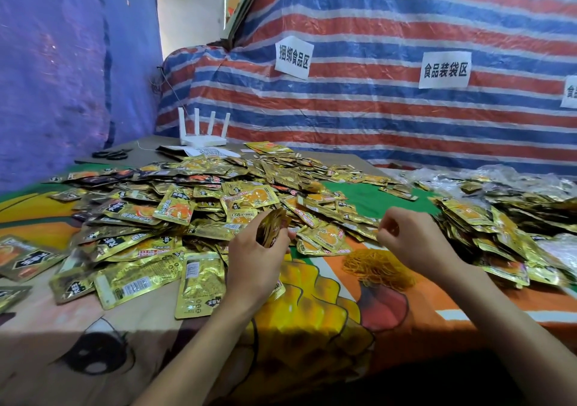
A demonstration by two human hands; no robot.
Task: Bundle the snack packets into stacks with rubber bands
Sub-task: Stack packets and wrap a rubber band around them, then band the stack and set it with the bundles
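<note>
Loose packets (218,199): gold foil sachets with orange print, a wide jumbled heap across the middle and left of the frame, lying flat and overlapping, some face up, some showing their backs.
Small stack (272,227): a few packets pressed together, on edge and tilted, gripped in your left hand (254,262) just below centre.
Right heap (499,227): more gold packets piled toward the right edge.
Rubber bands (379,265): a tangled yellow-orange mound, right of centre, between the two heaps.
</note>
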